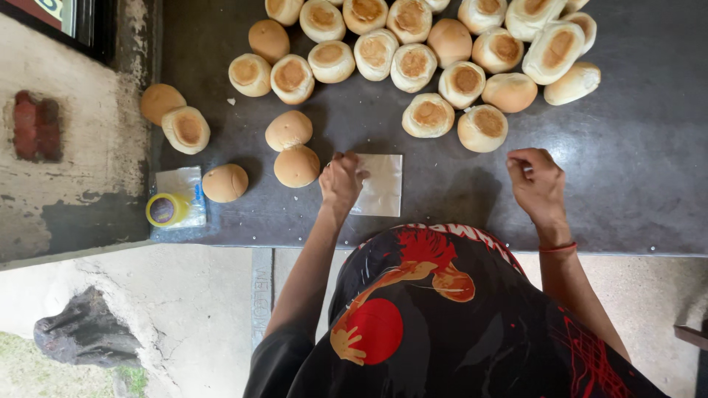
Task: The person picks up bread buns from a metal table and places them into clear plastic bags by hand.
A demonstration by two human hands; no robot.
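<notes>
Head cam: left hand [341,179] rested w/ fingers curled together, pinching the left edge of a square paper sheet [380,185] lying flat on the dark counter [634,169]. Right hand [537,183] sat well right of the sheet, fingers curled in, holding nothing visible. Bread buns [413,66] lay beyond the sheet; two buns [293,149] just left of it. Yellow-capped jar [167,209] further left.

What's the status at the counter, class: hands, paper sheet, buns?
Left hand fisted on paper sheet. Right hand curled, empty, on dark counter. Buns heaped beyond; two buns beside the sheet.
</notes>
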